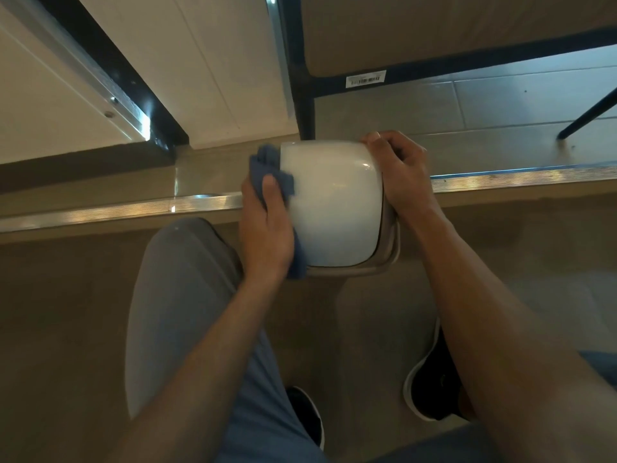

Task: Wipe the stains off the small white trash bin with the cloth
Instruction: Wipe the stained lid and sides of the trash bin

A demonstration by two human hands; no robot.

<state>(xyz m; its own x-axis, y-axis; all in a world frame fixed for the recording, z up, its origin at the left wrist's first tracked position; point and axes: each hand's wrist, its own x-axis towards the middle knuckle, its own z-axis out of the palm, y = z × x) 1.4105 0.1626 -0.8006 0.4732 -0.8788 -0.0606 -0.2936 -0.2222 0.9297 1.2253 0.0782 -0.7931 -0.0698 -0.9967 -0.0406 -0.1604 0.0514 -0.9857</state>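
The small white trash bin (334, 202) is held in the air in front of me, its smooth rounded white face toward the camera and a greyish rim along its lower right edge. My left hand (265, 228) grips a blue cloth (267, 168) and presses it against the bin's left side, thumb on the cloth. My right hand (400, 175) grips the bin's right side, fingers curled over its far upper corner. No stains show on the visible face.
A metal floor strip (500, 177) runs left to right under the bin. A chair or table frame with dark legs (305, 105) stands behind it. A white cabinet (217, 61) is at the back left. My knee and shoes are below.
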